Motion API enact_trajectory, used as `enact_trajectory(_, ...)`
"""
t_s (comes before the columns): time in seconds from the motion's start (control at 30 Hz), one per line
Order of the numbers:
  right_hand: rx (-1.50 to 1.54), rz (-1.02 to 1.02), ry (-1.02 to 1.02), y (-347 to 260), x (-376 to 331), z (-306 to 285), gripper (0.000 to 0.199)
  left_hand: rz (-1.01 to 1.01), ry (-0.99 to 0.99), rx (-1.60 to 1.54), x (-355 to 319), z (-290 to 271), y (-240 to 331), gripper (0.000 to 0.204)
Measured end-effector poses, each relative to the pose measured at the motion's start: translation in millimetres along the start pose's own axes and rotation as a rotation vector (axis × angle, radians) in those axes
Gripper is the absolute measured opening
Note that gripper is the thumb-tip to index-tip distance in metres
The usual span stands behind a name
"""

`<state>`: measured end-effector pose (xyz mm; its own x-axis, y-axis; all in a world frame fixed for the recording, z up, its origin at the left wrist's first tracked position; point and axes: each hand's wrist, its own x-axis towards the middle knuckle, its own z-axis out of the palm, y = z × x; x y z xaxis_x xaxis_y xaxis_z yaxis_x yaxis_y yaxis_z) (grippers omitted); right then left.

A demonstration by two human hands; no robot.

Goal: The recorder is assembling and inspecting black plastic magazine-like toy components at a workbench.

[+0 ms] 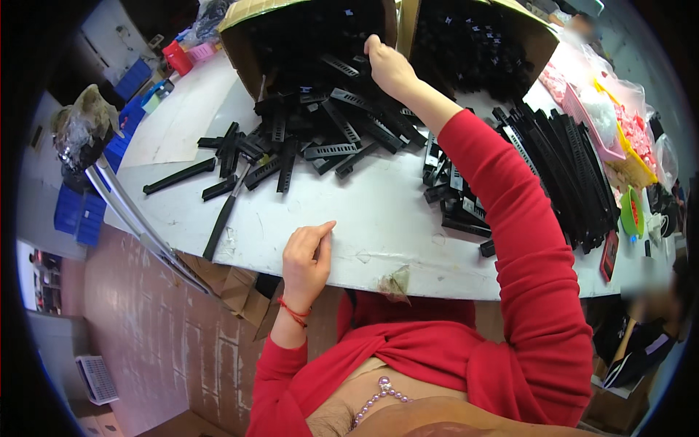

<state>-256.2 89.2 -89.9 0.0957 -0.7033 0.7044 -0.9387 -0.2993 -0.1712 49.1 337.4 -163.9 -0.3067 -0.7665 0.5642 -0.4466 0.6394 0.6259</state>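
Observation:
My right hand (391, 69) reaches to the mouth of the left cardboard box (244, 47), its fingers curled closed; whatever they hold, if anything, is hidden. Dark plastic parts fill this box and spill out as a heap of slotted black plastic strips (331, 151) below that hand. Near the table's front edge hovers my left hand (306, 261), fingers folded in and nothing visible in them. A long thin black strip (222, 226) lies to its left, apart from the hand.
A second cardboard box (535, 36) of black parts stands at the right. Long black strips (564, 175) lie stacked below it, near a red phone-like object (609, 256). Farther right are a pink basket (591, 120), a yellow basket (633, 172) and a green bowl (631, 211). A metal bar (135, 207) curves past the left edge.

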Motion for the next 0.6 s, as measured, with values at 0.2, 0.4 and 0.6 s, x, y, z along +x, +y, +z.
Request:
enact_trajectory(0.2, 0.393, 0.027, -0.237, 11.4, -14.7, -13.8, 0.027, -0.254, -0.090, -0.195, 16.3, -17.5, -1.0, 0.021)
enact_trajectory(0.4, 0.527, 0.055, -0.272, 12.9, -46.9, -91.2, 0.029, -0.174, -0.038, -0.367, 167.5, -39.4, -6.0, 0.021)
enact_trajectory(0.6, 0.394, -0.166, -0.591, -23.3, -132.3, -193.6, 0.036, 0.088, -0.292, -0.028, 364.3, 41.0, -89.4, 0.029)
